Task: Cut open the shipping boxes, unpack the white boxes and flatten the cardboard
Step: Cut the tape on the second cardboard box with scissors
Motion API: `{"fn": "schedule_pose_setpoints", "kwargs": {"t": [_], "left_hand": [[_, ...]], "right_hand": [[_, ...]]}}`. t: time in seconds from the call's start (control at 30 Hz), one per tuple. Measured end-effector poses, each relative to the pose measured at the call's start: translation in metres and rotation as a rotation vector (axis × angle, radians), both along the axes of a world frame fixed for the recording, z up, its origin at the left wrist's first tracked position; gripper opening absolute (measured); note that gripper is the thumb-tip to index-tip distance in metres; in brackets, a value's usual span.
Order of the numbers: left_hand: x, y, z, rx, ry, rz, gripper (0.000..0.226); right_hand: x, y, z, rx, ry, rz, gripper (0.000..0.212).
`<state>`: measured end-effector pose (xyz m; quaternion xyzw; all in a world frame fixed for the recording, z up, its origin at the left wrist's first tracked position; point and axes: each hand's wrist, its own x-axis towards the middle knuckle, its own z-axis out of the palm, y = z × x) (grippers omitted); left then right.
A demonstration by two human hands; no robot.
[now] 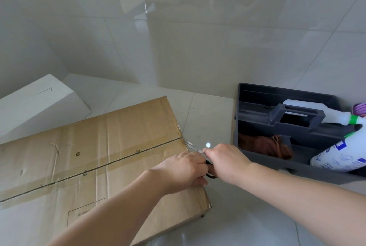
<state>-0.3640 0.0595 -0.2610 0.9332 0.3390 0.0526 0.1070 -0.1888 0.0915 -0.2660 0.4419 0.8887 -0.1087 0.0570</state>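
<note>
Left hand [181, 168], right hand [224, 159]: bare forearms, no sleeves showing; rings, watch apparently none, fingers partly hidden.

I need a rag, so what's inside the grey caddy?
In the grey caddy: a brown cloth in the near compartment, two white bottles, and something purple. The handle and bottles hide whatever lies beneath them.

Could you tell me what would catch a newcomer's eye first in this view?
Most likely the big taped cardboard box lying on the tiled floor at lower left, with the left hand and right hand meeting at its right edge around a small dark-handled tool, probably a cutter. To the right stands a grey tool caddy holding white bottles, and a white box sits behind the cardboard at left.
</note>
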Motion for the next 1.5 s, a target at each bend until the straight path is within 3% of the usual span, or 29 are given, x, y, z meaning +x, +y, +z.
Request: {"fn": "schedule_pose_setpoints", "kwargs": {"t": [0.13,0.5,0.9,1.5], "left_hand": [[0.000,0.001,-0.001,-0.016,0.016,0.006,0.026],[-0.001,0.002,0.005,0.068,-0.027,-0.044,0.025],[-0.001,0.001,0.006,0.057,-0.056,-0.038,0.025],[-0.001,0.002,0.010,0.060,-0.040,-0.046,0.028]], "right_hand": [[0.000,0.002,-0.002,0.011,-0.007,-0.003,0.009],[0.003,0.007,0.005,0.107,-0.031,-0.065,0.030],[-0.017,0.019,0.012,0.042,-0.061,-0.053,0.001],[-0.017,0.031,0.010,0.163,0.000,-0.120,0.025]]}}
